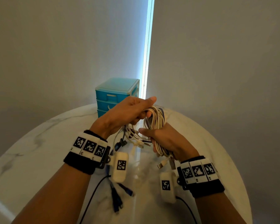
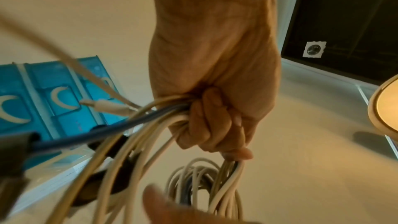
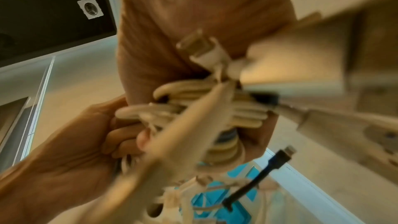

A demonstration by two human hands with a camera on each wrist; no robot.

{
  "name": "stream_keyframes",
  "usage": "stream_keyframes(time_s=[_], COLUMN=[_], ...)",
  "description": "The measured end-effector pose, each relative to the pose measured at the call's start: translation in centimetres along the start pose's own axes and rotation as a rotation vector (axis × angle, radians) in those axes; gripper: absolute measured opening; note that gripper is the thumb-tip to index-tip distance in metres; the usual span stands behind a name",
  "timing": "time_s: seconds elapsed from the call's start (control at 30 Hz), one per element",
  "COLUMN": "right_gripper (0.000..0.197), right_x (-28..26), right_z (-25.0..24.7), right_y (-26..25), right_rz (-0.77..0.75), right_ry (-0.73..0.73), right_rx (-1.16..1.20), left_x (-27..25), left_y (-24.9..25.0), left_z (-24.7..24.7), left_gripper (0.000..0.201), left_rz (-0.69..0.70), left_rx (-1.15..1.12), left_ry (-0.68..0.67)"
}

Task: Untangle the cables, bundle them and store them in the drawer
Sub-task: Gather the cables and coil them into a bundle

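A coil of white cables [image 1: 155, 120] with one blue strand is held above the round marble table [image 1: 39, 143]. My left hand [image 1: 129, 110] grips the top of the coil with curled fingers [image 2: 213, 117]; the bundle [image 2: 137, 125] fans out below it. My right hand [image 1: 165, 139] grips the lower part of the coil [image 3: 193, 111]. Loose plug ends [image 1: 136, 139] dangle between the hands. The blue drawer unit [image 1: 113, 96] stands behind, its drawers closed. A blue cable [image 1: 118, 198] lies on the table under my left wrist.
The drawer unit [image 2: 43, 101] sits at the table's far edge by a wall and a bright window slit [image 1: 148, 46]. Thin black wires [image 1: 94, 193] run from the wrist cameras across the table toward me.
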State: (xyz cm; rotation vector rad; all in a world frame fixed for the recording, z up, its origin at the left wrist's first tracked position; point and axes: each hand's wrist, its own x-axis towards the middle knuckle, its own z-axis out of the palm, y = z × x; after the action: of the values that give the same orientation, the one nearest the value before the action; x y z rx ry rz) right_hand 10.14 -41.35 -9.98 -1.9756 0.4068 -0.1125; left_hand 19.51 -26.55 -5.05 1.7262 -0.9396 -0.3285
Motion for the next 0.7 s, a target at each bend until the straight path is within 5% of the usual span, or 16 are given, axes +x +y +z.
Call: stream_keyframes(time_s=[0.33,0.57,0.7], right_gripper=[0.060,0.062,0.063], right_x=[-0.9,-0.7,-0.4], right_z=[-0.1,0.1,-0.1], right_y=[-0.7,-0.9,-0.7], right_rz=[-0.016,-0.063,-0.113], right_ry=[-0.283,-0.233,-0.062], right_rx=[0.263,0.497,0.549], left_x=[0.8,0.9,1.0], left_y=[-1.9,-1.7,-2.1], left_z=[-0.2,1.5,2.4], left_gripper=[0.064,0.063,0.079], left_rz=[0.041,-0.016,-0.038], left_rx=[0.231,0.127,-0.014], left_ry=[0.196,0.224,0.155])
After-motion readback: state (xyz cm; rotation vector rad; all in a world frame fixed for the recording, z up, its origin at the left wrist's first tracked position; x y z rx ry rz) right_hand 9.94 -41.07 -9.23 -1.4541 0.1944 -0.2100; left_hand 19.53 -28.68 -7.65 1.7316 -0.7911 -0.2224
